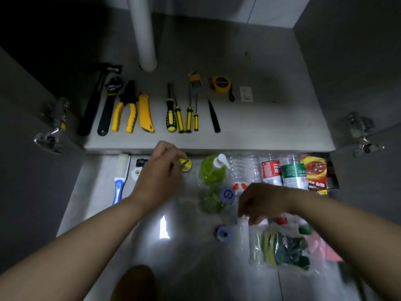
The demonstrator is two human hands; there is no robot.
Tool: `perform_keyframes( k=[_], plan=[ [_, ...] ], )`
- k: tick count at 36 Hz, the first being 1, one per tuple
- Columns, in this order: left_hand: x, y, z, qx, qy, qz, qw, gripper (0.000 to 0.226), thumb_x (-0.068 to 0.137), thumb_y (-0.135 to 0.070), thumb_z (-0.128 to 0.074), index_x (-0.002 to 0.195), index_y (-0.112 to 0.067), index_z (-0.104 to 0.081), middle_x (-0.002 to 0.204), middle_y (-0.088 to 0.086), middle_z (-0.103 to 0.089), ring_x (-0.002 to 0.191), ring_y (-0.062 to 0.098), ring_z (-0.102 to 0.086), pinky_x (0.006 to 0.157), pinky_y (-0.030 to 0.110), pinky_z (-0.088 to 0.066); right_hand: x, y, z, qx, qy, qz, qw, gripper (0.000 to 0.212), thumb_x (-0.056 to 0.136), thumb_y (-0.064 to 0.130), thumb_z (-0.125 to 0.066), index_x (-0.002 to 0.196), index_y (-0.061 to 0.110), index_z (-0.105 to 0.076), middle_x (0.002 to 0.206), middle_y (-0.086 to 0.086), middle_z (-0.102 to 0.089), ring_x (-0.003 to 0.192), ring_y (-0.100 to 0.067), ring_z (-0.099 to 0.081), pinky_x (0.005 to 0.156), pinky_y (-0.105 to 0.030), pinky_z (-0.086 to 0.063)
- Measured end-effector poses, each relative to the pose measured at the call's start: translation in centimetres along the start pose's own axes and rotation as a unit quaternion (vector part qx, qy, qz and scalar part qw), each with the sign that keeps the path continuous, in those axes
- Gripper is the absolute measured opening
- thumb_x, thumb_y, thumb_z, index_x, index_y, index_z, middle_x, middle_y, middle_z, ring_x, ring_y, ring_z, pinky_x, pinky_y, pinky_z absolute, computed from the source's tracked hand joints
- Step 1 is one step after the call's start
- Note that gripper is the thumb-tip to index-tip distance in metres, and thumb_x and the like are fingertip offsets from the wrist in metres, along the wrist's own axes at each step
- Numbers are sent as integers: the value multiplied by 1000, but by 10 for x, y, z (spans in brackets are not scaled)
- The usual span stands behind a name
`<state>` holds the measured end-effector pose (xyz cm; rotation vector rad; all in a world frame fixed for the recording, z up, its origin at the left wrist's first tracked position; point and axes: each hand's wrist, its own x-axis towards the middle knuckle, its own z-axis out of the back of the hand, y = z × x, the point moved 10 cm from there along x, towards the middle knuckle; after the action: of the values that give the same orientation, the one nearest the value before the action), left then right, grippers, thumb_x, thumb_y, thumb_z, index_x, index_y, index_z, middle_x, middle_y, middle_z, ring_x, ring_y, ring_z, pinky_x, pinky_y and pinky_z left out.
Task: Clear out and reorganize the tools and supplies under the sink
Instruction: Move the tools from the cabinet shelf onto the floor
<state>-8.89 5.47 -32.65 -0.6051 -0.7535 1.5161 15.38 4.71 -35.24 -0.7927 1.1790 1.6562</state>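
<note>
The white drain pipe (145, 33) came down into the back of the cabinet floor (271, 118), and everything could be placed from it. In front of the pipe and to its left lay a black hammer (92, 103), a wrench (107, 107), yellow-handled pliers (127, 109) and a yellow utility knife (145, 115), side by side. In front of the pipe and to its right were four screwdrivers (181, 115), a set of hex keys (194, 80), a yellow tape measure (221, 84) and a slim black tool (214, 117).

Nearer the person than the pipe, down on the room floor just below the cabinet edge, the left hand (161, 168) had its fingers closed together on a small yellow roll (186, 164). A green pump bottle (212, 171) stood right of that roll, with clear plastic bottles (245, 168) and red and green labelled packets (295, 174) further right. A blue-handled brush (120, 181) lay well left of the hand.

The right hand (263, 202) hung over a clear bag of green scouring pads (284, 248), fingers curled downward; whether they gripped the bag I could not tell. A small blue roll (223, 233) sat just left of the bag.
</note>
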Motion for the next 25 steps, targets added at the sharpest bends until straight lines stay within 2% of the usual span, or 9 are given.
perform_keyframes(
  k=[2,5,7,9,11,14,17,21,25],
  plan=[
    [26,-21,9,13,-3,-31,999,23,94,-5,-59,108,-22,-67,110,-11,-47,91,-2,-54,76,9,-42,-8,1,39,84,-47,3,995,16,97,9,-59,102,5,-74,95,-17,-75,80,-22,-74,76,-33,-62],
    [65,-44,12,24,7,-63,998,20,97,-10,-57,108,-24,-66,106,-15,-44,88,-8,-54,71,9,-40,-12,1,111,119,-219,29,968,16,97,14,-61,92,10,-76,81,-12,-73,65,-20,-68,66,-36,-59],
    [89,-52,7,51,32,-75,995,21,96,-13,-59,109,-27,-64,107,-13,-44,86,1,-53,72,22,-44,-10,5,150,146,-313,68,936,15,96,13,-61,92,12,-75,88,-6,-75,74,-22,-71,73,-40,-61],
    [114,-54,-1,84,62,-86,991,23,95,-13,-60,112,-29,-64,109,-9,-45,95,10,-53,79,30,-47,-3,7,181,148,-371,97,912,14,95,9,-61,101,12,-73,100,-3,-73,90,-20,-69,86,-37,-58],
    [139,-54,-7,114,84,-93,986,26,95,-13,-59,115,-28,-65,113,-4,-47,105,17,-54,88,31,-46,11,8,208,120,-401,105,902,25,91,8,-64,116,8,-67,116,-8,-69,108,-23,-64,95,-29,-49],
    [176,-48,-10,181,82,-93,976,33,95,-14,-61,128,-21,-65,125,10,-53,121,30,-51,100,32,-43,38,3,238,53,-441,71,893,51,87,18,-69,135,11,-54,134,-20,-52,125,-35,-49,96,-30,-42],
    [208,-33,-7,216,72,-56,972,50,93,-15,-61,143,-17,-55,142,15,-48,132,35,-45,110,36,-39,62,8,255,13,-467,73,881,70,85,26,-70,148,19,-40,146,-17,-39,135,-37,-38,99,-34,-42],
    [251,-1,-10,252,105,-4,962,52,95,-17,-54,147,-15,-50,154,14,-43,140,35,-42,113,39,-39,85,29,267,-42,-496,104,861,79,84,21,-68,155,20,-32,155,-18,-32,137,-42,-38,111,-43,-36],
    [276,22,-17,196,121,47,972,67,101,-24,-56,161,-18,-26,167,10,-25,154,29,-24,124,42,-25,103,49,272,-64,-503,89,857,74,94,22,-61,157,32,-24,166,-4,-13,144,-40,-27,112,-53,-34]
  ],
)
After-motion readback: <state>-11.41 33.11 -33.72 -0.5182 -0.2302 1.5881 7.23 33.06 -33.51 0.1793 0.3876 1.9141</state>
